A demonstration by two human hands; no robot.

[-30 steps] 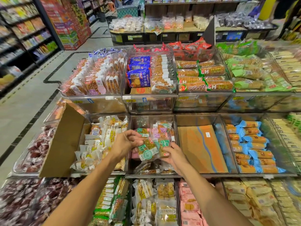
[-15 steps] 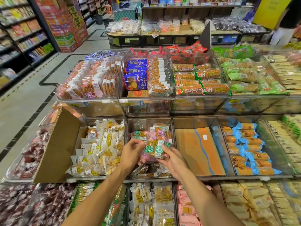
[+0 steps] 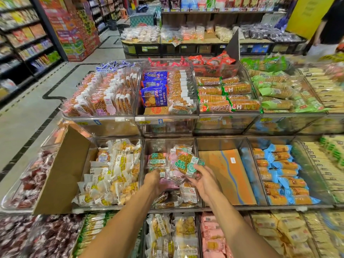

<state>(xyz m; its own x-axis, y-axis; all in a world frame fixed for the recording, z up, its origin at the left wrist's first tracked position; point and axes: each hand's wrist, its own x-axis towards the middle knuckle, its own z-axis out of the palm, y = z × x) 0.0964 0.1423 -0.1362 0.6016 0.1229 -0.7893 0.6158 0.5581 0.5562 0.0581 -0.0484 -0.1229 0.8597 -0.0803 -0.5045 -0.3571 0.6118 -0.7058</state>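
Note:
A clear plastic bin (image 3: 193,144) in the middle row holds small snack packets with green and pink labels. My right hand (image 3: 203,180) holds a green-labelled snack packet (image 3: 187,164) above this bin, tilted, fingers curled round its lower edge. My left hand (image 3: 155,180) reaches down among the packets in the bin, with pink packets (image 3: 172,176) at its fingers; its fingertips are hidden, so its grip is unclear. More packets (image 3: 157,160) are stacked at the bin's back.
A cardboard flap (image 3: 63,172) stands at the left of a bin of white-wrapped snacks (image 3: 115,174). An orange cardboard sheet (image 3: 227,175) lies in the bin to the right. Blue-wrapped biscuits (image 3: 279,174) fill the bin beyond. A person (image 3: 329,25) stands at far right.
Both hands held the packet bundle together earlier. Now the left hand has dropped into the bin, and the right hand alone holds a green-labelled packet, shifted right.

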